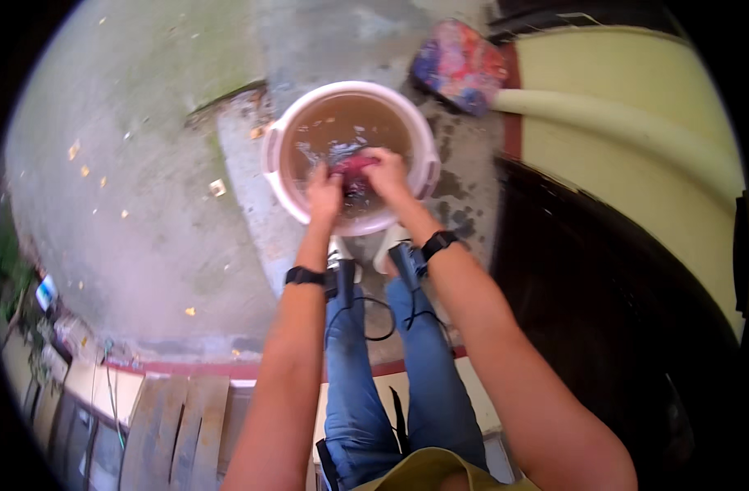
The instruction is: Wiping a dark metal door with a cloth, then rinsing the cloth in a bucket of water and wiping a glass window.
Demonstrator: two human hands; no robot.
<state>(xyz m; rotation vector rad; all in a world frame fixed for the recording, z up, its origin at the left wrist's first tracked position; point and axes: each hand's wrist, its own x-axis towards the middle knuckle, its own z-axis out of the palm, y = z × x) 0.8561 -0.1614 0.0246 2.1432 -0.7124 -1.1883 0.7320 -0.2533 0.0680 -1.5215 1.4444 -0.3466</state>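
Note:
A round pale pink basin (278, 176) with side handles stands on the ground in front of my feet, holding murky brown water (354, 123). Over the water, near the basin's front side, is a bunched, wet-looking red-pink cloth (355, 166). My right hand (386, 174) is closed round the cloth's right end. My left hand (324, 193) grips its left end, with the fingertips partly hidden. A darker part of the cloth hangs down between my hands into the water, where glare and ripples blur its outline.
A multicoloured cloth bundle (460, 67) lies at the far right beside a pale pipe (587, 110) and a yellow-green wall (612, 65). Dark wet spots mark the concrete around the basin. Wooden planks (178, 430) are at the lower left. A thin black cable (383, 337) loops between my legs.

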